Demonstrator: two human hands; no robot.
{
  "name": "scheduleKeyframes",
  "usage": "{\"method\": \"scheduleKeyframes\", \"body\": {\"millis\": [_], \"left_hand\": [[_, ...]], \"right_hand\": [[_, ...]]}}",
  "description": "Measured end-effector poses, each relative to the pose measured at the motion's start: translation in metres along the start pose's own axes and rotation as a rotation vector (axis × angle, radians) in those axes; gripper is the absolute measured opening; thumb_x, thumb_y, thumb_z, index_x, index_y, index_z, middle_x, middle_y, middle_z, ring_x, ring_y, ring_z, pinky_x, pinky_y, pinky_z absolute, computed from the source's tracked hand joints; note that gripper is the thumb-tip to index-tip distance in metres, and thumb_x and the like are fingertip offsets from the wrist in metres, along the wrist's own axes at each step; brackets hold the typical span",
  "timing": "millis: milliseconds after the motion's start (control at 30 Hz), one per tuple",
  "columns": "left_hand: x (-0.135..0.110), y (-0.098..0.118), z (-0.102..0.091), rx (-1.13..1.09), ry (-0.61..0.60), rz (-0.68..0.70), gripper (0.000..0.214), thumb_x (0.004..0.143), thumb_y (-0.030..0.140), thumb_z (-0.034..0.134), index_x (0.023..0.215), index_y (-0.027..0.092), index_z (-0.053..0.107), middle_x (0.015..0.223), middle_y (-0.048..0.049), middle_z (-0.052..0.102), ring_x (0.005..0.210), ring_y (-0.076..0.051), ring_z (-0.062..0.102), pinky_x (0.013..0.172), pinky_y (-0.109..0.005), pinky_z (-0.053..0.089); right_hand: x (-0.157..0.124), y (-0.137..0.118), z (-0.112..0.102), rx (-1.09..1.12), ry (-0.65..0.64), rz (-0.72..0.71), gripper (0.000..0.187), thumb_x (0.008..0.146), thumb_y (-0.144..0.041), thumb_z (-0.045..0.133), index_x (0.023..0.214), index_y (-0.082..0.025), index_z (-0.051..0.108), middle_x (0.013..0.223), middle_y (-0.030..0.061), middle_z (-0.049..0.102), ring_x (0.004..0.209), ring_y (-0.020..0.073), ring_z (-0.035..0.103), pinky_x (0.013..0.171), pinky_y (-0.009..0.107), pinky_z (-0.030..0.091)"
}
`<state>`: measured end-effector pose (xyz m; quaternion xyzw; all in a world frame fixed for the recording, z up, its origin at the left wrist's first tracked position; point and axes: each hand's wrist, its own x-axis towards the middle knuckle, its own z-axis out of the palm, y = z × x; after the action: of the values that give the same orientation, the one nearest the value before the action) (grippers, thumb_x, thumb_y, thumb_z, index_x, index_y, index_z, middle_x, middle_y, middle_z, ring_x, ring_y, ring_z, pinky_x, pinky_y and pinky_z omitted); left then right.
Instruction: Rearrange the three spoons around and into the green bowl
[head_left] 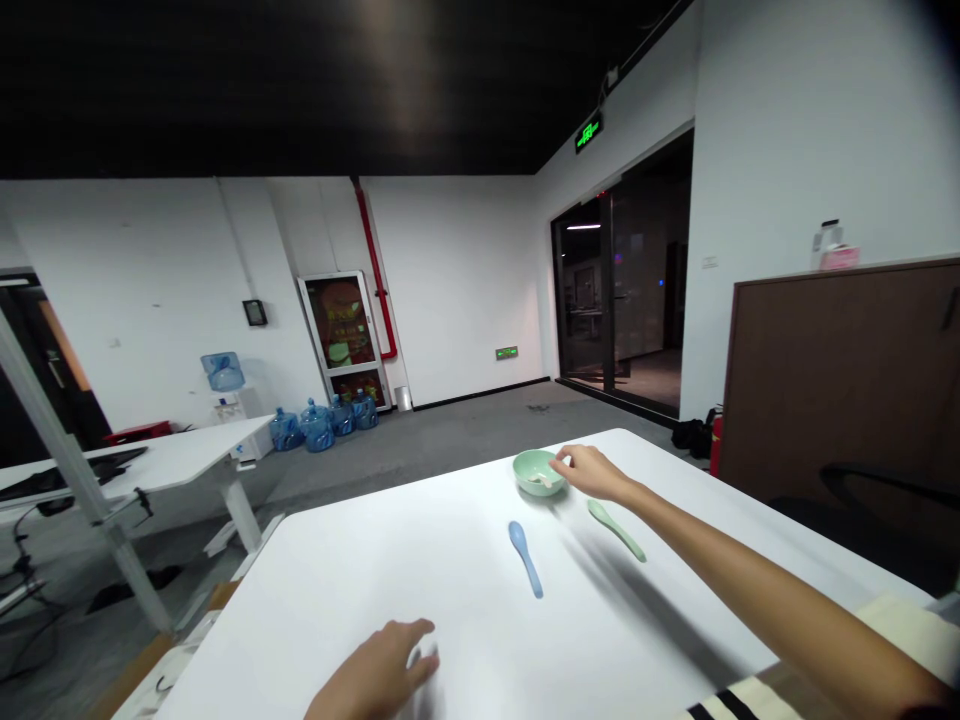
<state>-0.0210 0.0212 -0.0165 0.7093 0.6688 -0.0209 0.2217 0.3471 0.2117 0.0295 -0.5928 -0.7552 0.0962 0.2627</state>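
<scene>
My right hand (590, 471) reaches out to the far side of the white table (360, 580). Its fingers are pinched on the end of a pale spoon that rests inside a small green bowl (534, 468). A green spoon (616, 528) lies on the table just under my right wrist. A blue spoon (525, 556) lies to its left, nearer to me. My left hand (379, 668) rests palm down on the table's near edge, fingers lightly spread, holding nothing.
A second white desk (180, 455) stands at the left with a metal stand (67, 460) in front of it. Several blue water jugs (322, 422) sit by the back wall. A brown cabinet (840, 370) and a dark chair (885, 490) stand at the right.
</scene>
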Motion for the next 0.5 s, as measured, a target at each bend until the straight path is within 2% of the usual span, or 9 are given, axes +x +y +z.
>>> {"method": "scheduleKeyframes", "body": {"millis": [100,200,400,500], "left_hand": [[0.001,0.0,-0.001,-0.007,0.008,-0.002,0.056,0.085,0.057,0.043,0.133,0.031,0.051,0.13,-0.0086,0.059,0.116,-0.028,0.057,0.097,-0.041,0.042],[0.001,-0.001,-0.001,-0.016,0.003,-0.007,0.056,0.084,0.056,0.045,0.134,0.03,0.051,0.13,-0.0084,0.059,0.117,-0.028,0.056,0.098,-0.041,0.042],[0.002,-0.002,0.0,-0.007,0.014,-0.002,0.055,0.085,0.056,0.044,0.133,0.031,0.052,0.13,-0.0068,0.06,0.117,-0.027,0.056,0.099,-0.039,0.042],[0.002,-0.002,-0.003,-0.008,0.011,-0.005,0.056,0.084,0.056,0.045,0.133,0.031,0.052,0.129,-0.0071,0.06,0.117,-0.027,0.057,0.1,-0.039,0.041]], "right_hand": [[0.013,-0.007,0.002,-0.038,0.002,-0.004,0.045,0.085,-0.053,0.047,0.103,-0.018,0.07,0.1,0.0105,0.072,0.094,0.0221,0.063,0.07,0.024,0.038],[0.027,-0.011,0.01,-0.099,-0.034,-0.003,0.04,0.084,-0.05,0.05,0.099,-0.02,0.072,0.1,0.0103,0.072,0.095,0.0228,0.063,0.07,0.024,0.039],[0.057,-0.008,0.037,-0.229,-0.145,0.082,0.033,0.08,-0.045,0.054,0.083,-0.018,0.074,0.09,0.0127,0.072,0.085,0.0233,0.066,0.065,0.025,0.039],[0.072,-0.004,0.05,-0.262,-0.156,0.129,0.032,0.076,-0.042,0.057,0.085,-0.016,0.073,0.094,0.0148,0.072,0.085,0.0243,0.067,0.063,0.025,0.04]]}}
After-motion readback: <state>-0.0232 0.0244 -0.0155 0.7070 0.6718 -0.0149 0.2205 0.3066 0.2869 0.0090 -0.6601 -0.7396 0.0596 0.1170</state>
